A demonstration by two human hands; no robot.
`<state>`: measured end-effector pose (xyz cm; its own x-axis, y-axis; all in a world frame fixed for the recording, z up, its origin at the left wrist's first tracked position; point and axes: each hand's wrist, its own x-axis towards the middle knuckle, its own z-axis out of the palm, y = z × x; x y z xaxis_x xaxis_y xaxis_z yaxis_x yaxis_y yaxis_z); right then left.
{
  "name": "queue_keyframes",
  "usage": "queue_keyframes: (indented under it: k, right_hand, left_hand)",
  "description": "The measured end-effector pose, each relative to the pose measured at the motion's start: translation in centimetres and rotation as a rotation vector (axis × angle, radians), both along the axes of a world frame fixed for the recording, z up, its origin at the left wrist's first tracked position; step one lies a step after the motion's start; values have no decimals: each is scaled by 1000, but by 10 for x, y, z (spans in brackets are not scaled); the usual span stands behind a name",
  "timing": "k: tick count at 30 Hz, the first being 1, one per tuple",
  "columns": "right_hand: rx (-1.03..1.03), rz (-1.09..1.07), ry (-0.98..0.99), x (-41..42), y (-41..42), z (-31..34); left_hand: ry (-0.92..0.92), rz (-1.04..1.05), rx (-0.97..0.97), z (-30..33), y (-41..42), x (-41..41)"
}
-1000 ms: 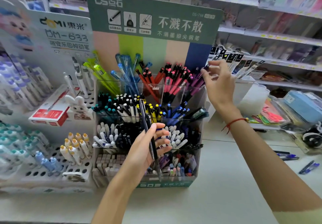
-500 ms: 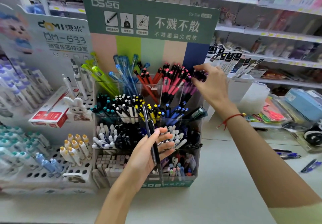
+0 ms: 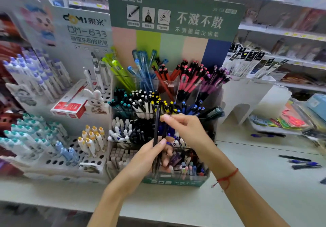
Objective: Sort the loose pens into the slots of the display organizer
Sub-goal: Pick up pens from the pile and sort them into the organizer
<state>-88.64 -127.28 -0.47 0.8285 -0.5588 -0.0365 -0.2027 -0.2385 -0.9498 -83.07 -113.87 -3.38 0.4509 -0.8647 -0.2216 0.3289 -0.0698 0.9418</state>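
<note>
A tiered clear display organizer with a green header card stands on the counter, its slots packed with green, blue, red, pink, purple, black and white pens. My left hand is in front of its lower tiers, shut on a few dark pens held upright. My right hand is just right of them, thumb and forefinger pinching the top of one of those pens near the yellow-capped row. Several loose blue and black pens lie on the counter at the right.
A white pegged pen stand with white, teal and yellow-tipped pens sits to the left, with a red box behind it. White trays and packaged goods stand at the right. Shelves run along the back.
My right hand has left the purple pens at the organizer's top right and come down to the pens held in my left hand. The left hand has stayed about where it was.
</note>
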Motion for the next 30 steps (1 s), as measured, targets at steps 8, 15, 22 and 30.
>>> queue_keyframes:
  k: [8, 15, 22, 30]
  right_hand:
    - [220, 253, 151, 10, 6, 2]
    - [-143, -168, -358, 21, 10, -9]
    - [-661, -178, -339, 40, 6, -53]
    - [-1048, -99, -98, 40, 17, -89]
  left_hand:
    - [22, -132, 38, -7, 26, 3]
    - [-446, 375, 174, -36, 44, 25]
    - [-1309, 467, 403, -79, 33, 39]
    - [-1319, 402, 417, -87, 39, 42]
